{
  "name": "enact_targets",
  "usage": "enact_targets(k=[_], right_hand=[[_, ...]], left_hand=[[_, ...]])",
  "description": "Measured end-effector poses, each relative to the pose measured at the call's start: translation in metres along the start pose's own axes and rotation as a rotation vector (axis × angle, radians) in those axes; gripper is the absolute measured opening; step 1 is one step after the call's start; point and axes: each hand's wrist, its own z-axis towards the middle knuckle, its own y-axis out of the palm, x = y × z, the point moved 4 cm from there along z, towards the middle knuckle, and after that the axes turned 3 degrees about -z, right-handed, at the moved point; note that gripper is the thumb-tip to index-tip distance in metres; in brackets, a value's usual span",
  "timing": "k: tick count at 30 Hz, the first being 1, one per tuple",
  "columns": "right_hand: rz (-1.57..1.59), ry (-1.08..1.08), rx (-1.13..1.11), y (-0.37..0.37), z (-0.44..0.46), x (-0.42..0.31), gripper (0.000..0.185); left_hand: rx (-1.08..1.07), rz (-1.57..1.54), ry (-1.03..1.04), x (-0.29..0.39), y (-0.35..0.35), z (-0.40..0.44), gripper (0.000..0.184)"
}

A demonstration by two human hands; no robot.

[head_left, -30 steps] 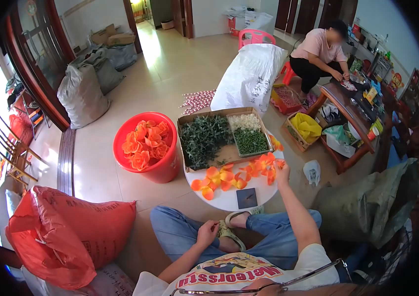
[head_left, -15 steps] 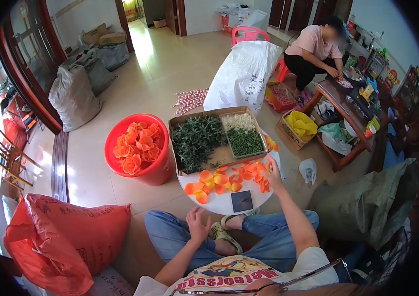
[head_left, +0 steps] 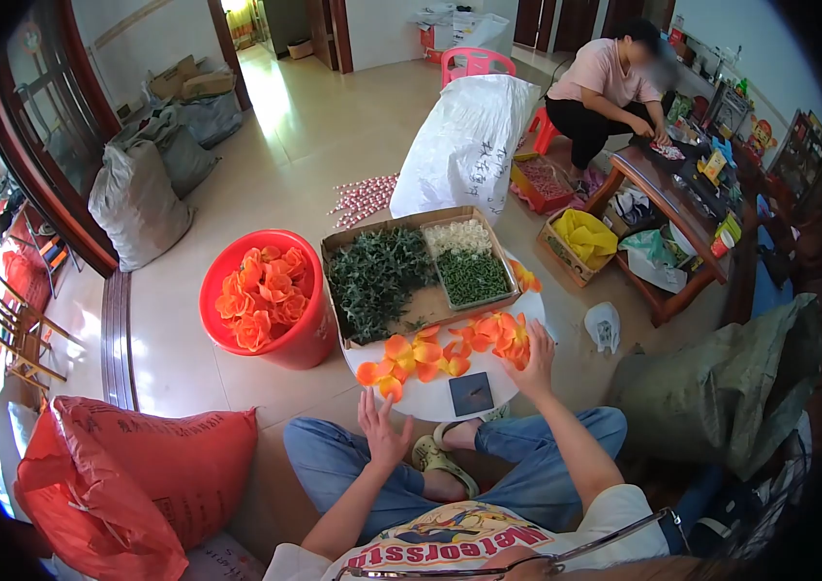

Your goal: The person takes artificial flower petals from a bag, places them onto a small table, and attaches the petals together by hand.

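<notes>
Orange-yellow artificial flower petals (head_left: 414, 356) lie in a row along the near part of a white round table (head_left: 421, 399). At the row's right end my right hand (head_left: 533, 370) rests against the petals, its fingers stretched out and apart. My left hand (head_left: 384, 432) hovers by the table's near left edge, fingers spread, holding nothing. Between the hands sits a dark square pad (head_left: 471, 395) with a small thin piece on it. Behind the petals, a cardboard tray (head_left: 401, 331) carries green artificial leaves (head_left: 377, 276) and a clear box with white flower bits (head_left: 459, 237) and green pieces (head_left: 474, 278).
A red bucket (head_left: 309, 329) of orange flowers (head_left: 261, 295) stands left of the table. Sacks flank me: red (head_left: 150, 474) at left, grey-green (head_left: 711, 382) at right. A white sack (head_left: 464, 145) stands beyond. Another person (head_left: 605, 92) sits at a wooden table (head_left: 643, 174).
My left hand has moved forward to the table edge, its fingers spreading. My right hand has come slightly nearer me against the petals. The camera view has shifted a little.
</notes>
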Motion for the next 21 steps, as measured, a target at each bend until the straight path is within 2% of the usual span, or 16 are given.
enact_targets(k=[1,4,7,10,15,19,21], right_hand=[[-0.057,-0.037,0.037,-0.005,0.004,-0.014,0.059],[0.106,-0.184,-0.231,0.038,0.006,-0.012,0.031],[0.18,-0.072,-0.343,0.058,0.017,-0.028,0.016],[0.046,-0.081,-0.458,0.077,0.024,-0.022,0.02],[0.253,-0.106,-0.594,0.084,0.029,-0.021,0.024],[0.189,-0.129,-0.494,0.079,0.029,-0.018,0.027],[0.021,-0.125,-0.52,0.077,0.028,-0.017,0.027]], left_hand=[[0.006,0.015,0.03,0.003,0.002,0.008,0.065],[-0.05,0.072,0.072,0.011,0.012,0.029,0.067],[-0.069,0.079,0.075,0.012,0.022,0.039,0.066],[-0.116,0.079,0.05,0.009,0.028,0.042,0.064],[-0.151,0.078,0.043,0.003,0.031,0.041,0.062],[-0.169,0.083,0.039,0.001,0.032,0.043,0.06],[-0.166,0.101,0.043,0.002,0.032,0.043,0.058]])
